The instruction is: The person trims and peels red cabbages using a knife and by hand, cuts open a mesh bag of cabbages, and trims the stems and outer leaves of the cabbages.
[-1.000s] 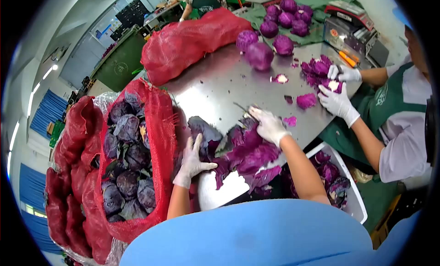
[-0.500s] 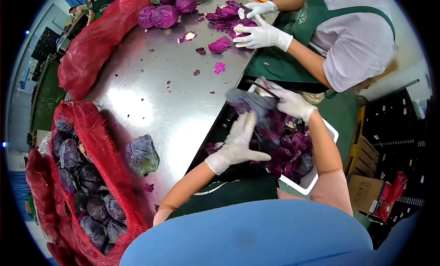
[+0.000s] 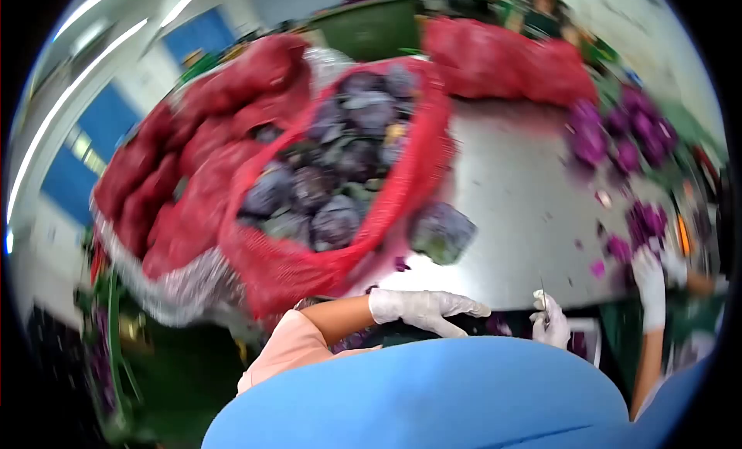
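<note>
My left hand [image 3: 429, 310], in a white glove, reaches along the table's near edge with its fingers stretched out and nothing in them. To its right my right hand [image 3: 550, 329], gloved too, is closed on a knife [image 3: 542, 287] whose thin blade points up; the lower part of this hand is hidden by the blue cap brim. A single red cabbage [image 3: 442, 233] with dull outer leaves lies on the steel table [image 3: 510, 178], beyond my left hand. Left of it, a red mesh bag [image 3: 433, 171] gapes around several red cabbages [image 3: 337, 221].
More full red mesh bags [image 3: 209, 147] are piled at left; another bag [image 3: 502, 62] lies at the table's far edge. Peeled purple cabbages [image 3: 638, 132] sit at the far right. A co-worker's gloved hand [image 3: 649, 283] is near loose purple leaves [image 3: 645, 221]. A white crate [image 3: 591, 341] partly shows.
The view has swung left toward the bags. My left hand has left the blurred cabbage and leaves over the white crate, and that cabbage is no longer seen. The knife stays in my right hand.
</note>
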Demonstrator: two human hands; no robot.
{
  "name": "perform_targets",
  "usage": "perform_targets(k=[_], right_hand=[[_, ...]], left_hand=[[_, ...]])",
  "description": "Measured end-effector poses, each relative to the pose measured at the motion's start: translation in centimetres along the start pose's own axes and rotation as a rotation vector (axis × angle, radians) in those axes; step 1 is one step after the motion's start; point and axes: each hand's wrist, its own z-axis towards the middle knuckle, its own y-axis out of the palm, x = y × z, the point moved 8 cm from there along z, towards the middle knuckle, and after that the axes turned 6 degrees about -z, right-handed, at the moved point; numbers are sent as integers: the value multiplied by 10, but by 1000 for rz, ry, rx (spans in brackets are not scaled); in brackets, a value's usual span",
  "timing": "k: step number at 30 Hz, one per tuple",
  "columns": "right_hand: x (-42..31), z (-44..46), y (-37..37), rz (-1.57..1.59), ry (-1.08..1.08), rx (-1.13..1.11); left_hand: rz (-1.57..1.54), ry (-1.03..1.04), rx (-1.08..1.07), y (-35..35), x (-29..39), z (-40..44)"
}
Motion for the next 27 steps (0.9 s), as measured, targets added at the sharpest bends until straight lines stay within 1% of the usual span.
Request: perform_targets(k=[1, 2, 3, 4, 5, 6, 7, 8, 9, 10, 11, 13, 15, 16, 17, 19, 20, 21, 22, 23, 24, 25, 26, 27], right_hand=[[-8, 20, 24, 55, -80, -22], [-7, 37, 44, 43, -88, -77], [-11, 49, 62, 44, -43, -131], [-6, 58, 82, 129, -17, -216], [-3, 65, 99, 211, 17, -300], [-4, 62, 119, 366, 250, -380], [11, 61, 132, 368, 420, -428], [20, 64, 135, 414, 411, -422], [26, 70, 138, 460, 402, -417], [11, 71, 131, 472, 491, -401], [-5, 72, 124, 472, 561, -407], [6, 73, 128, 459, 586, -417], [14, 76, 131, 397, 552, -458], [12, 79, 133, 379, 507, -461], [10, 84, 134, 360, 464, -462], [-30, 98, 135, 312, 417, -481], [-54, 106, 138, 278, 376, -484], [-79, 117, 142, 250, 228, -473], [-109, 127, 146, 226, 80, -455], [-132, 133, 154, 269, 98, -486], [-156, 142, 167, 311, -474, -226], [-204, 141, 171, 231, -613, -285], [-251, 138, 174, 164, -754, -338], [-284, 132, 181, 195, -890, -334]], left_hand=[[-117, 57, 65, -8, 17, -25], [-7, 18, 173, -25, 31, -52], [98, -30, 266, -40, 49, -84], [-79, 95, 413, -58, 48, -113], [-89, 160, 598, -76, 53, -143], [-89, 228, 790, -93, 58, -176], [-78, 289, 975, -108, 62, -211], [617, 209, 1217, -129, 63, -249], [1012, 1, 1422, -128, 64, -281], [1266, -259, 1460, -129, 57, -302], [1221, -561, 1478, -135, 28, -326], [1103, -357, 1556, -127, 12, -354], [1343, -42, 1796, -103, 39, -375], [1497, -339, 1910, -95, 54, -383], [1512, -431, 2005, -94, 56, -398], [1212, -485, 2147, -114, 23, -434], [934, -421, 2089, -133, -12, -446], [787, -26, 2184, -135, -27, -446], [810, -92, 2180, -132, -26, -446], [842, -151, 2166, -129, -21, -447], [536, 172, 2142, -126, -15, -448], [165, 485, 2029, -138, -34, -460], [-10, 797, 2053, -127, -44, -467], [-285, 958, 1935, -129, -49, -465]])
